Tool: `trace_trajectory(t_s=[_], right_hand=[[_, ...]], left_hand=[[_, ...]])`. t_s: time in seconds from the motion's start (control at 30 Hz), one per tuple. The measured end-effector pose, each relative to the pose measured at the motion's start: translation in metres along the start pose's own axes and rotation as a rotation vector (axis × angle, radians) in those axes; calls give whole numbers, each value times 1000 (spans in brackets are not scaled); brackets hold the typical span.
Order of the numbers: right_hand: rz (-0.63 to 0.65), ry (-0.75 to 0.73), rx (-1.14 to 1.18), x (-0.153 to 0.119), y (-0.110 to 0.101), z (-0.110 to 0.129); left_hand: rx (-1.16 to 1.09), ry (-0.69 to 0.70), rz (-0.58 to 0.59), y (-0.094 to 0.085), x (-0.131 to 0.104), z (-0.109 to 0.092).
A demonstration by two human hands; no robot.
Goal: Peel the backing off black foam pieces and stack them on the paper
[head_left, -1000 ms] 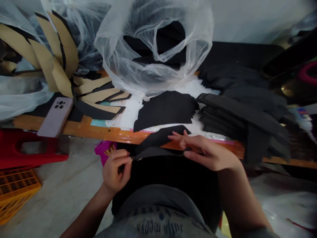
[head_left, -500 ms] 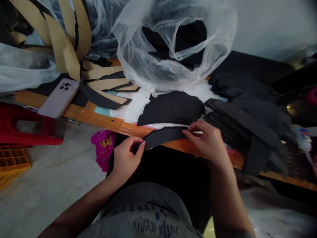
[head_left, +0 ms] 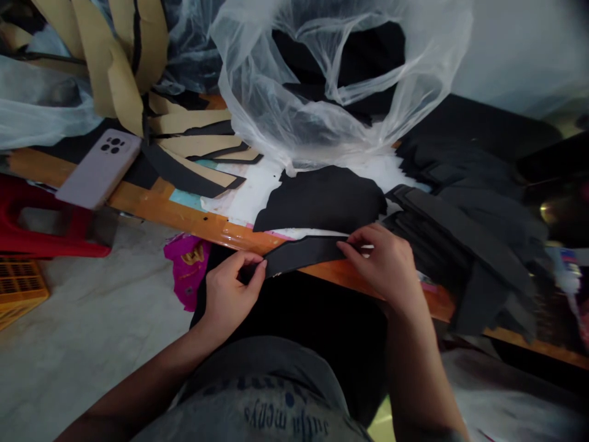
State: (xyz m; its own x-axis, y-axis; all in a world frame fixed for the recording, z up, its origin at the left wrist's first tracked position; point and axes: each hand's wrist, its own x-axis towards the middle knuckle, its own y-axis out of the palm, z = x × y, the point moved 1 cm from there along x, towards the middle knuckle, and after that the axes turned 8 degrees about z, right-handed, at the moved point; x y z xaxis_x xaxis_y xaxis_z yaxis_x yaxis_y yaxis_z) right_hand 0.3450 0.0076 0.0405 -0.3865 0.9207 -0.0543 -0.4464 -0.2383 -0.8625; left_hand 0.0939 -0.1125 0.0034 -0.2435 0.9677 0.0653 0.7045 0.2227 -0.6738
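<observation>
A curved strip of black sheet material stretches between my two hands at the table's front edge. My left hand pinches its left end between thumb and forefinger. At the strip's right end, my right hand pinches it the same way. Just behind the strip lies a larger black piece with a rounded far edge, on white paper. To the right of my right hand is a pile of black strips, overlapping one another.
A clear plastic bag with black pieces inside stands at the back. Tan-backed strips and a phone lie on the left of the wooden table. A red stool and a yellow crate are at the left.
The camera view has shifted slightly. Both hands keep their pinch on the black strip, which has hardly moved against the table.
</observation>
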Motion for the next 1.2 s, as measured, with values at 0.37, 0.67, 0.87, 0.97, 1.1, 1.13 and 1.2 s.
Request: trace_trajectory(t_s=[0.37,0.67,0.87,0.97,1.1,1.13,1.2], right_hand=[[-39,-56,-350,-9,11,4],[-99,-18,-118,-18,4,-27],[-201,-276,-77,-18,16,21],[-62,-489,-164,-14,33,47],[-235,-432,-192,-25,5,26],[-309,-353,-233,-30,-12,9],[-486,-69,-363,-39,-53,-30]], left_hand=[[25,-25,49,-2,2,1],[101,-280,70,-6,-4,38],[-305,-37,214,0,-13,35],[-151,368,105,-15,-14,23],[69,559,-33,-46,22,28],[147,536,-77,-54,39,35],[353,487,-172,-71,80,52]])
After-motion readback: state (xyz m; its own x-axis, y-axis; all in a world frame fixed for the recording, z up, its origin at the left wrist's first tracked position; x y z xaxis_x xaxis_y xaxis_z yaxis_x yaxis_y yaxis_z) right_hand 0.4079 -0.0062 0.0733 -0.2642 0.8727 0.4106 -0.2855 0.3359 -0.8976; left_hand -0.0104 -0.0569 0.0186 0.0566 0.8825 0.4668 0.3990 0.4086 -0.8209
